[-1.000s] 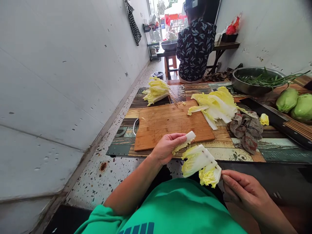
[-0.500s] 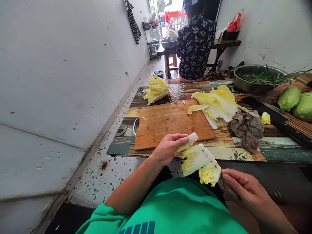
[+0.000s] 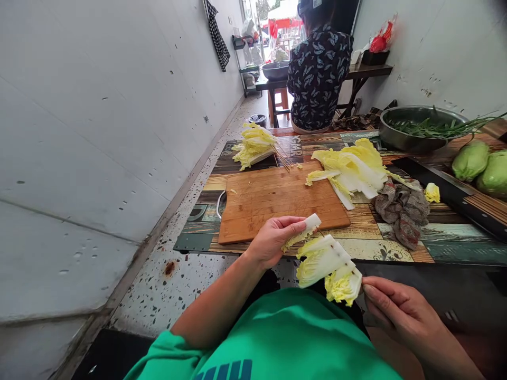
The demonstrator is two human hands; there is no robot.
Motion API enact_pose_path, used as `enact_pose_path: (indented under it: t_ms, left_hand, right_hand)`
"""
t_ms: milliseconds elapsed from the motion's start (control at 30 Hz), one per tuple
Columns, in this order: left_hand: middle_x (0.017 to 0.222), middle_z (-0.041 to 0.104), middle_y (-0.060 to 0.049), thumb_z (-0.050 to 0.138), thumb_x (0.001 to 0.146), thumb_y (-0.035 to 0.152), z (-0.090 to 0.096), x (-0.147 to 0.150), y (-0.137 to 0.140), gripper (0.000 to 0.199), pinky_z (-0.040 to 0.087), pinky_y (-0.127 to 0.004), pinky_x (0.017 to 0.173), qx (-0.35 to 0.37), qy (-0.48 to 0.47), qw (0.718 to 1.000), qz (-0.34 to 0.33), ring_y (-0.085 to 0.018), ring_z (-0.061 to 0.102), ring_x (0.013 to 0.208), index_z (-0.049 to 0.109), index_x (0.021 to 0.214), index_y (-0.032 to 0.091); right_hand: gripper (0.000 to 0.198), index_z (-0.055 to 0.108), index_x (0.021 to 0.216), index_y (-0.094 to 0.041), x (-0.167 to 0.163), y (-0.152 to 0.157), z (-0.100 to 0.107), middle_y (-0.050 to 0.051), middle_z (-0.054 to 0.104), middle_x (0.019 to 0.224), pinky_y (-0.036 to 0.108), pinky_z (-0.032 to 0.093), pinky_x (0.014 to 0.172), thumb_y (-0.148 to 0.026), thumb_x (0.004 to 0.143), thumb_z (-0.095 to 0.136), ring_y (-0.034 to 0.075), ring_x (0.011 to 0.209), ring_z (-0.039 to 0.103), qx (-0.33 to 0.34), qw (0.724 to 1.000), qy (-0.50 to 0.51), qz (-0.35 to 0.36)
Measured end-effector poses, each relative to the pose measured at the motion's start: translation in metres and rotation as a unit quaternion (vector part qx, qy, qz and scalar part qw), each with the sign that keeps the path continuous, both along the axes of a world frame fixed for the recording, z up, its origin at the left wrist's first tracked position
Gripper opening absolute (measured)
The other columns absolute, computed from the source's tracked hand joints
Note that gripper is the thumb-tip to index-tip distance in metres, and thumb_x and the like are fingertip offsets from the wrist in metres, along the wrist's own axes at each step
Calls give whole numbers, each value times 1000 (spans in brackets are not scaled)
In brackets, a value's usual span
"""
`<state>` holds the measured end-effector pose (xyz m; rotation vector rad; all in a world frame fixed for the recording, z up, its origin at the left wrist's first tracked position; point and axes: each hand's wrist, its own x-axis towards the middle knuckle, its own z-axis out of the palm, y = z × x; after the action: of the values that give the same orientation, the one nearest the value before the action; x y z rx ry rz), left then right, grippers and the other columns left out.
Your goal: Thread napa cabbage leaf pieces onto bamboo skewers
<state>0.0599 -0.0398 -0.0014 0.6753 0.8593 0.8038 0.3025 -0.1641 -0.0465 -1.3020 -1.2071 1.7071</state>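
My left hand (image 3: pixel 274 240) pinches a napa cabbage piece (image 3: pixel 312 221) at the upper end of a thin skewer. More cabbage pieces (image 3: pixel 322 258) are threaded along that skewer in front of my green shirt. At its lower right end, my right hand (image 3: pixel 400 306) is closed around the skewer, whose gripped part is hidden by the fingers. Just beyond lies a wooden cutting board (image 3: pixel 273 198) with a few small scraps on it. Loose cabbage leaves (image 3: pixel 354 166) overlap the board's right corner. Skewered cabbage (image 3: pixel 255 145) is piled at its far left, bare stick ends pointing right.
On the right are a crumpled cloth (image 3: pixel 404 208), a dark knife-like blade (image 3: pixel 425 177), pale green gourds (image 3: pixel 471 160) and a metal bowl (image 3: pixel 412 138) of green stalks. A person (image 3: pixel 319 79) sits facing away at a farther table. A white wall (image 3: pixel 87 132) runs along the left.
My right hand has shifted very slightly right and down with the skewer end. A little more stick shows between the upper cabbage piece and the others.
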Motion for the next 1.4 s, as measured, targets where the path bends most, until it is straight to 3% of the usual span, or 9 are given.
enact_pose_path:
  t_ms: [467,667,800,1033,1200,1400]
  left_hand:
    - [81,77,-7,93,54,38,3,-1,-1,44,49,-24,70,6,-1,1000,-28,-13,67,71,80,87,12]
    - [76,76,-5,95,49,37,2,2,-1,45,47,-22,66,-14,2,1000,-19,-11,64,66,80,84,12]
    - [75,76,-4,94,52,41,0,7,-4,45,46,-21,65,-2,-7,1000,2,-10,63,65,80,85,13]
    - [76,76,-5,91,58,44,0,4,-7,41,46,-22,67,37,-5,999,2,-10,63,66,80,83,13]
    - [74,76,-6,90,59,43,6,-2,-9,37,45,-23,66,56,19,998,-29,-11,62,65,81,80,14]
    - [74,75,-7,89,61,44,13,-3,-12,36,45,-25,65,80,27,995,-56,-12,60,63,81,78,14]
  right_hand:
    - [44,58,77,-17,-1,2,2,-8,27,55,24,14,44,-58,94,54,6,48,19,-4,1000,0,-2]
    - [47,57,73,-17,-5,7,7,-6,31,56,24,15,44,-60,92,55,7,49,22,1,1000,-14,-1]
    - [44,63,82,-17,-6,9,9,-6,32,57,23,15,43,-59,92,56,7,49,22,5,1000,-15,-2]
    - [47,65,78,-16,-2,13,5,-4,34,59,23,24,46,-57,95,51,9,53,28,77,995,-52,27]
    - [47,72,80,-17,0,16,15,-1,45,57,23,37,48,-60,90,56,11,53,38,118,986,-108,41]
    - [47,72,79,-17,-2,14,21,0,46,56,24,38,47,-61,88,58,13,53,40,119,986,-113,33]
